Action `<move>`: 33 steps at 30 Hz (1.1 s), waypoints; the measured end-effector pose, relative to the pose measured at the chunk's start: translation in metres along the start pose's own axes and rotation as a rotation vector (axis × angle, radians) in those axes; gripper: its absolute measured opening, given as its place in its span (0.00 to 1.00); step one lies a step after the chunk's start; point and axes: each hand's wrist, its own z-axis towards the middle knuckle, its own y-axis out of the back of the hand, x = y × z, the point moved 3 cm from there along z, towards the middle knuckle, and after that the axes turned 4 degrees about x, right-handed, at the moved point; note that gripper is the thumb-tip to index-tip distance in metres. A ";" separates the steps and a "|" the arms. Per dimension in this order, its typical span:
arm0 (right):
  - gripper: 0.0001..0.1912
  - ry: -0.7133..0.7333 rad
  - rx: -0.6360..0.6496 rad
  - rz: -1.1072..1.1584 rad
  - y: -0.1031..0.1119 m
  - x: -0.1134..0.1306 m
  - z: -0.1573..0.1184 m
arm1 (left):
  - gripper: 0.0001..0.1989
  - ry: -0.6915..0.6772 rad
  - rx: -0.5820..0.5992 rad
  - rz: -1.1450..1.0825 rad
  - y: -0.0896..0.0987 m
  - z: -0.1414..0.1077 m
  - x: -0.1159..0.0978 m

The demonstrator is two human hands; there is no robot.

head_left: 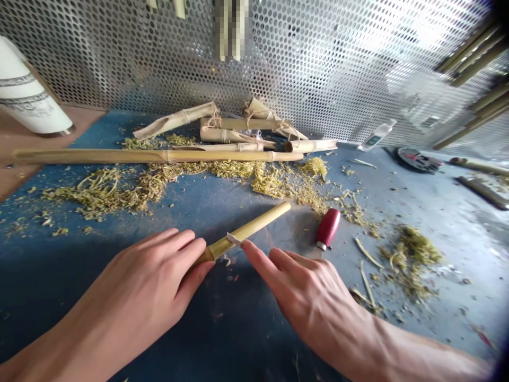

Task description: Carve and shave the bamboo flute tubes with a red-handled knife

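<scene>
A short bamboo stick (260, 220) lies slantwise on the blue tabletop, its far end pointing up and right. My left hand (159, 270) is closed round its near end. My right hand (304, 292) is closed on a knife whose thin blade (234, 240) rests across the stick just beyond a node; the index finger stretches along the blade, and the handle is hidden under the palm. Just beyond my right hand lies a red-handled tool (329, 228), its metal part mostly covered by that hand.
A long bamboo pole (222, 156) crosses the table, with dried moss (115, 196) scattered before it. Behind stand tied bamboo pieces (238, 124) against a perforated metal panel (159, 58). A white cup (29, 95), small bottle (377, 133), black round object (417, 159) and another moss clump (417, 249) lie around.
</scene>
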 end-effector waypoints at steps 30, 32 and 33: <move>0.36 -0.006 0.055 -0.041 0.000 -0.001 0.000 | 0.19 0.050 0.099 -0.079 -0.005 0.001 0.001; 0.36 -0.001 0.052 -0.046 -0.001 -0.003 0.000 | 0.19 0.043 0.095 -0.089 -0.006 0.000 0.002; 0.36 -0.001 0.054 -0.051 -0.001 -0.003 0.001 | 0.18 0.040 0.101 -0.100 -0.006 0.000 0.002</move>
